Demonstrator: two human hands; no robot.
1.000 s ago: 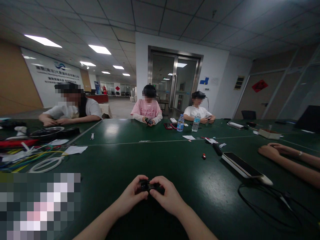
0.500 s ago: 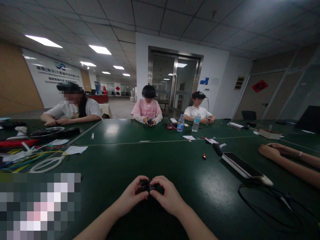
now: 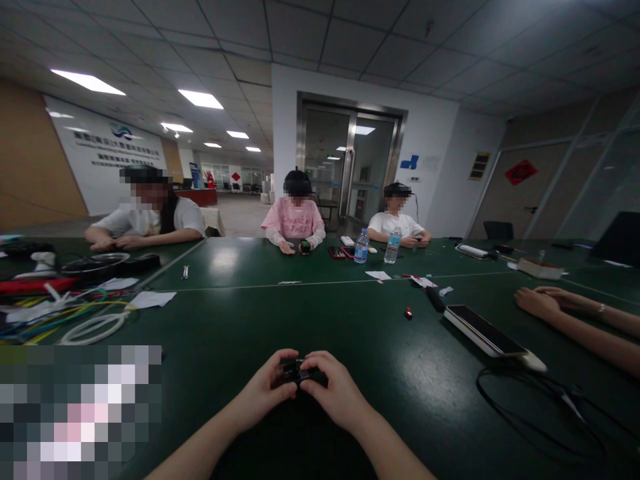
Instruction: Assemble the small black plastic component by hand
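Close in front of me, a small black object with shiny parts (image 3: 299, 372) is held just above the dark green table (image 3: 240, 333). Its exact kind cannot be made out. My left hand (image 3: 266, 390) grips its left side between thumb and fingers. From the other side, my right hand (image 3: 336, 392) pinches it the same way. The fingers of both hands cover much of the object, and my two thumbs sit near each other at its lower edge.
Ahead lies a small red-and-silver item (image 3: 409, 313). At right are a white device with a dark screen (image 3: 485, 329), a black cable (image 3: 505, 417) and another person's hands (image 3: 543, 303). Wires (image 3: 95, 327) crowd the left. Two water bottles (image 3: 361, 247) stand beyond, before seated people.
My hands stay almost where they were, gripping the black object. Across the table, the person in pink has moved their hands apart, with a dark item now in one of them.
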